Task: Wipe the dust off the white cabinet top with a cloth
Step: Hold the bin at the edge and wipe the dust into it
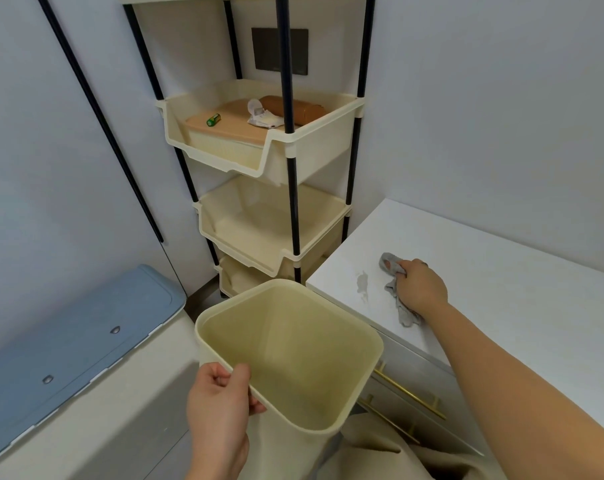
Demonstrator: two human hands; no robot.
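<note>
I see right hand [420, 284] fingers closed on cloth [399, 294], pressed to white counter [501, 289]; cloth's long axis runs near-far. Left hand [217, 407] grips bin [293, 355] rim.

Cabinet top [484, 271] at right, with cloth [395, 289] on its near-left part under right hand [420, 284]; small dust pile [362, 282] just left of cloth. Bin [290, 358] held at its near-left rim by left hand [217, 407], left of cabinet. Tiered rack [266, 168] beyond, against far wall. Lidded container [68, 341] at near left.
</note>
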